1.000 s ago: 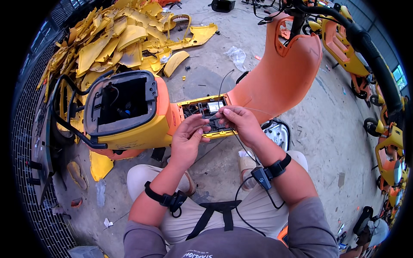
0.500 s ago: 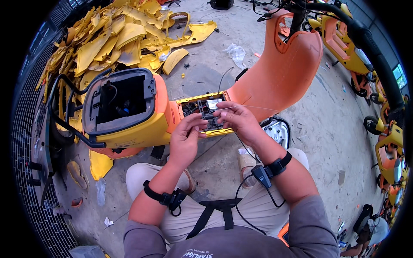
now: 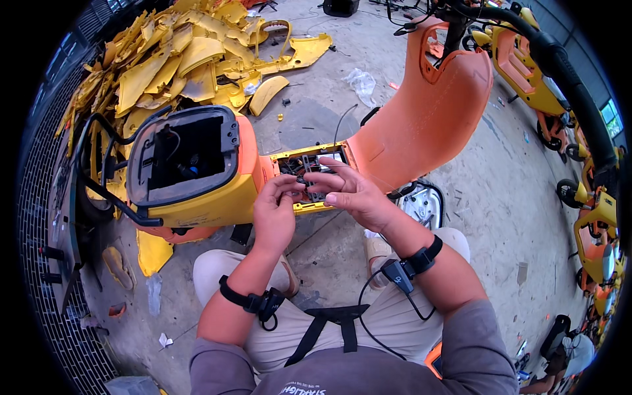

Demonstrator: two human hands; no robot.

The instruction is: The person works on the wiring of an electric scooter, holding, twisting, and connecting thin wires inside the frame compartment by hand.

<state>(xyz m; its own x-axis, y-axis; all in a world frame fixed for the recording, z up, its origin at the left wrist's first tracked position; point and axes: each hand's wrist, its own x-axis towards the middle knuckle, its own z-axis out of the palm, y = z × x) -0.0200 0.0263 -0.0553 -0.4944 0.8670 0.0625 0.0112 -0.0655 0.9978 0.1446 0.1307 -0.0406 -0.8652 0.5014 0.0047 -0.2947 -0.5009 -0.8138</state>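
Both of my hands meet over the opened floor section of a yellow and orange scooter (image 3: 227, 209). My left hand (image 3: 274, 212) is closed in a pinch; a small dark piece (image 3: 301, 180) shows at its fingertips, too small to name. Close beside it, my right hand (image 3: 352, 192) has its fingers stretched toward that piece, index finger raised and thumb apart. Beneath the hands, the open compartment (image 3: 299, 209) holds wiring and a silvery box (image 3: 334, 158), partly covered by my fingers. A thin dark cable (image 3: 338, 125) sticks up from its far side.
Left of the compartment is the scooter's open seat box (image 3: 230, 168). A tall orange front panel (image 3: 431, 105) rises at the right. Yellow body panels (image 3: 164, 62) lie heaped at the far left. More scooters (image 3: 596, 220) stand along the right, with a person (image 3: 566, 359) at lower right.
My right hand has shifted left and down toward my left fingertips, its fingers now stretched out. The thin pale strand that ran right from it no longer shows clearly. My left hand moved slightly left.
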